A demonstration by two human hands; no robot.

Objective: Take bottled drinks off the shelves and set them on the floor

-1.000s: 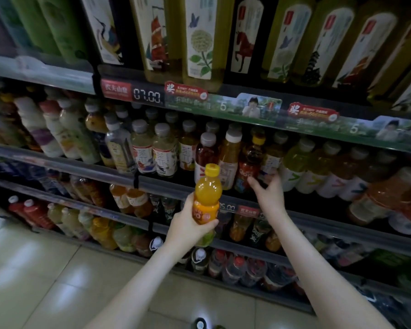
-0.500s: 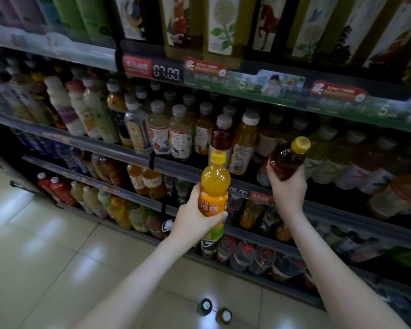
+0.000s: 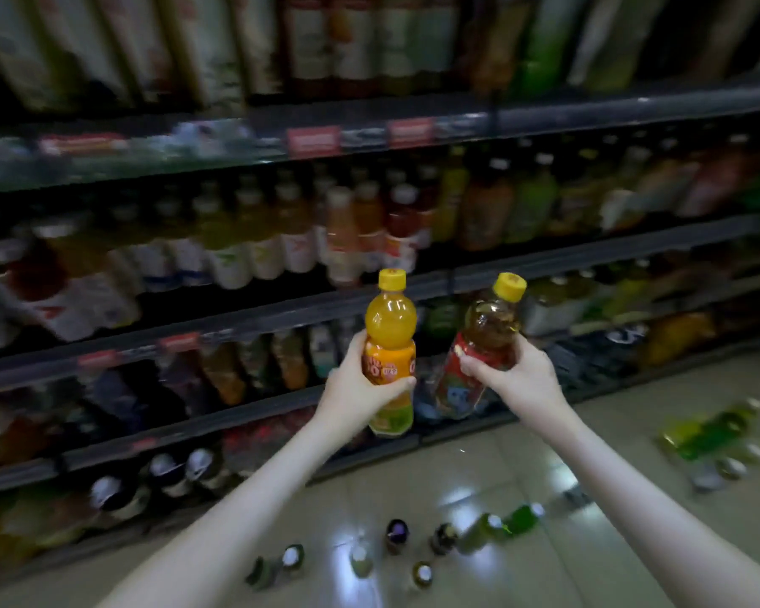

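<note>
left hand grasps orange bottle, upright | right hand grasps tea bottle, cap tilted right | both off shelves, held high | floor lies straight below, bottles already there

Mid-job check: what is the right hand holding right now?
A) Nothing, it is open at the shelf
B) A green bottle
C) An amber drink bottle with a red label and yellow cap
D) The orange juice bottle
C: the right hand grips the amber drink bottle, which has a red label and a yellow cap and is tilted, while the orange juice bottle is in the left hand.
</note>
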